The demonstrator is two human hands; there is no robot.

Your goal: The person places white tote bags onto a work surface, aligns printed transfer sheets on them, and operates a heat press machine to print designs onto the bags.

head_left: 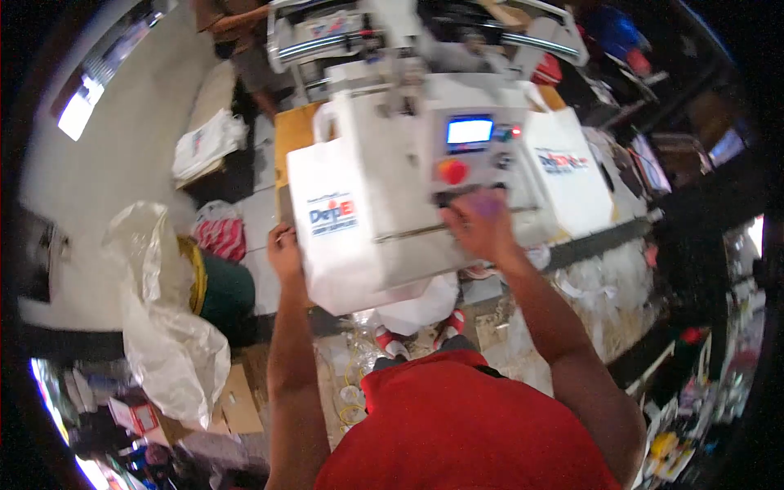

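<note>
A white printed bag (331, 212) lies on the left side of a pale machine (408, 188), its lower edge hanging over the front. My left hand (285, 251) is beside the bag's left edge with its fingers curled; what they hold, if anything, cannot be made out. Below the lit screen (469, 131) and the red button (452, 170), my right hand (480, 219) rests at the machine's front panel, fingers bent down and blurred. Another white printed bag (567, 167) lies at the machine's right side.
A person (245, 49) stands at the back left near a stack of white bags (210, 147). On the left are a green bin (229, 282) and a large translucent plastic sheet (159, 327). A wooden tabletop (296, 126) shows behind the machine.
</note>
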